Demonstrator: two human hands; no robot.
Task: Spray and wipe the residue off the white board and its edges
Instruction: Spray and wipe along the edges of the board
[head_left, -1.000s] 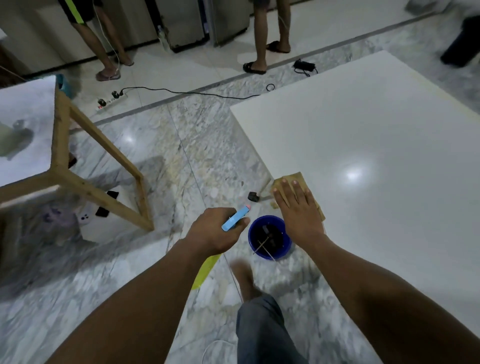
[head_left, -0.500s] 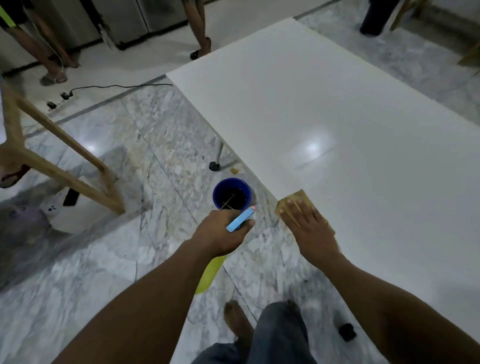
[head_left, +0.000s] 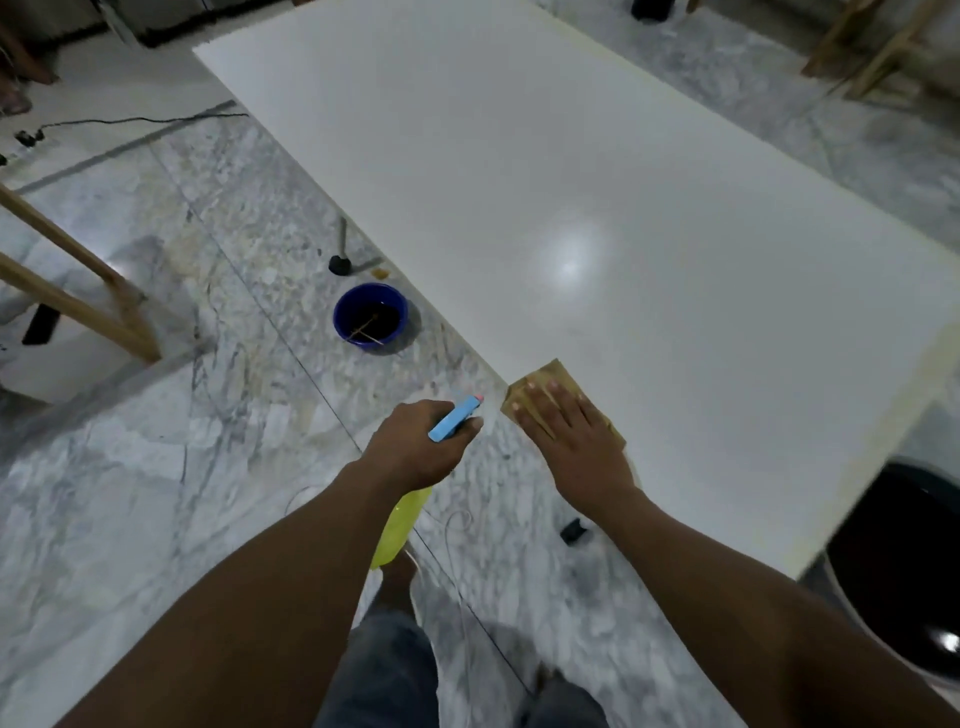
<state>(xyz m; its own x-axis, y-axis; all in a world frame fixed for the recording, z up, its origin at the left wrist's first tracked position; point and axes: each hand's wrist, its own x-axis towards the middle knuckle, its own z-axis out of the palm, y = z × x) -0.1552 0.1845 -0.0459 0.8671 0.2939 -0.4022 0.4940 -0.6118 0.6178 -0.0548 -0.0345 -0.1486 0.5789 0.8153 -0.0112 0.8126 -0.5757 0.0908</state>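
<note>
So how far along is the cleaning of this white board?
The broad top of the white board looks clean and glossy. In hand: the right hand presses a tan cloth flat at the left edge, while the left hand holds the spray bottle off the board. Left: the yellowish-stained near right edge.

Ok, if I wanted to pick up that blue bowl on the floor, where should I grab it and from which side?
Take the blue bowl by its rim, coming straight down from above. It stands upright and open on the marble floor, clear of the white board edge, so the rim is free all round. It seems to hold dark liquid and thin sticks, so pinch the wall and lift level.
</note>
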